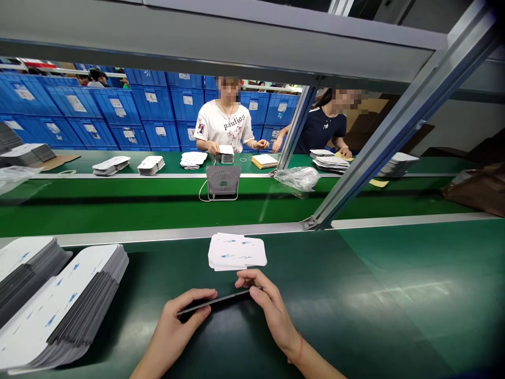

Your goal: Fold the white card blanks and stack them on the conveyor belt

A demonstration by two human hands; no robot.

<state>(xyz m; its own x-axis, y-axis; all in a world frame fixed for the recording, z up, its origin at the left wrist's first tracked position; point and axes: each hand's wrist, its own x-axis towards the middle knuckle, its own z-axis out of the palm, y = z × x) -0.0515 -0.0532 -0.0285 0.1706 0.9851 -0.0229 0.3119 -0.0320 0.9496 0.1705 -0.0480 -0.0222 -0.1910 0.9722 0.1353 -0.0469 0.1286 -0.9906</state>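
Note:
A thin dark flat sheet [221, 300] is held edge-on above the green table, its faces barely showing. My left hand [179, 321] grips its left end between thumb and fingers. At the opposite end, my right hand [270, 310] pinches it with the thumb below and the fingers curled above. Just beyond the hands lies a small pile of white rounded cards [236, 251] with blue print, loosely overlapped. On the left stand tall stacks of similar white-topped, grey-edged sheets [82, 295].
A metal frame post [379, 142] slants up on the right. Past a green conveyor belt [118, 208], two people work at another bench with card stacks [111, 165]. A grey fan [223, 181] and clear plastic bag [299, 179] sit there; blue crates [153, 102] stand behind.

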